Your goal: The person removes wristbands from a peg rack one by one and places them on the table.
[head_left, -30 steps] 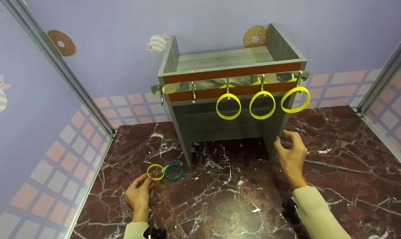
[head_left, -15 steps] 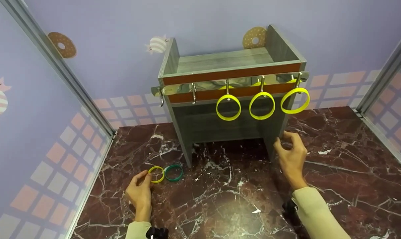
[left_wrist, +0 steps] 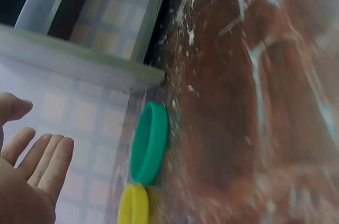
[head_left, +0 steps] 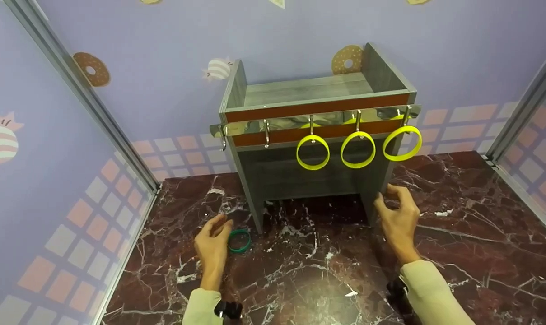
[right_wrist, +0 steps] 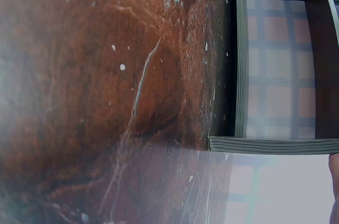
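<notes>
My left hand (head_left: 213, 246) hovers over the table at the left with loosely bent fingers and nothing between them. In the left wrist view a yellow ring (left_wrist: 133, 205) and a green ring (left_wrist: 150, 142) lie side by side on the table, apart from the fingers. From the head the green ring (head_left: 239, 241) shows just right of that hand, which hides the yellow one. My right hand (head_left: 398, 221) holds the right side panel of a grey wooden shelf (head_left: 309, 88) between thumb and forefinger; in the right wrist view only a sliver of it shows beside the panel (right_wrist: 275, 145).
A metal strip with several hooks runs along the shelf's front. Three yellow rings hang there, on the middle hook (head_left: 313, 152), the one beside it and the far-right one. The two left hooks (head_left: 267, 133) carry nothing. Patterned walls enclose the marbled table (head_left: 300, 280).
My left hand has moved right and forward from the yellow ring's left side and now covers it in the head view. My right hand keeps its place. The head view has tilted up slightly.
</notes>
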A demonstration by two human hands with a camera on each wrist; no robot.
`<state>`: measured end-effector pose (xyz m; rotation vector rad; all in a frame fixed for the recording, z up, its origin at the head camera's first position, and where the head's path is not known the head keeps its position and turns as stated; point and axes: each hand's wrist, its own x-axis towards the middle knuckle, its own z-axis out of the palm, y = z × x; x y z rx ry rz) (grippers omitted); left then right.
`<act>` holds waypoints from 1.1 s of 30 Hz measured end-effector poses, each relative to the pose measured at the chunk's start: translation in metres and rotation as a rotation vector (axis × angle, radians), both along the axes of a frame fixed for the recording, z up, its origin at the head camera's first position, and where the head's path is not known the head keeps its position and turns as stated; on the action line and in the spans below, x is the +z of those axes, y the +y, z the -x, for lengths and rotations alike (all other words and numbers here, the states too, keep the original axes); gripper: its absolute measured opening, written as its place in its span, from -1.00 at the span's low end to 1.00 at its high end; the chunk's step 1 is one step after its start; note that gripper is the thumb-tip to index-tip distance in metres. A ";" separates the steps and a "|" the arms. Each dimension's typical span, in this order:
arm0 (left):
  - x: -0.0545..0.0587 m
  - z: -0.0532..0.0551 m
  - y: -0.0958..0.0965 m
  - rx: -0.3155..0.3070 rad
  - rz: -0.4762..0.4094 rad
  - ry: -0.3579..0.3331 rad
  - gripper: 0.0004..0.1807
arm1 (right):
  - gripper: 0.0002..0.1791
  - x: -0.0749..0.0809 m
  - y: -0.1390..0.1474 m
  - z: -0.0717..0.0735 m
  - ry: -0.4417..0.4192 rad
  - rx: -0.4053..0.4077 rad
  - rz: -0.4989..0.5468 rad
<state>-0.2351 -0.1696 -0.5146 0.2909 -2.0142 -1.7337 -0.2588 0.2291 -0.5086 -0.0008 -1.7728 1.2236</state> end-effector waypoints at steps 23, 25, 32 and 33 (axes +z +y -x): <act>0.024 0.027 0.046 -0.077 0.031 0.193 -0.68 | -0.75 -0.009 0.011 0.009 0.012 0.021 -0.028; 0.025 0.029 0.049 -0.067 0.038 0.187 -0.68 | -0.76 -0.009 0.011 0.009 0.011 0.022 -0.026; 0.022 0.031 0.055 -0.005 0.095 0.186 -0.74 | -0.77 -0.012 0.011 0.009 0.010 0.017 -0.023; 0.022 0.032 0.056 0.007 0.109 0.186 -0.75 | -0.77 -0.012 0.011 0.008 0.010 0.017 -0.022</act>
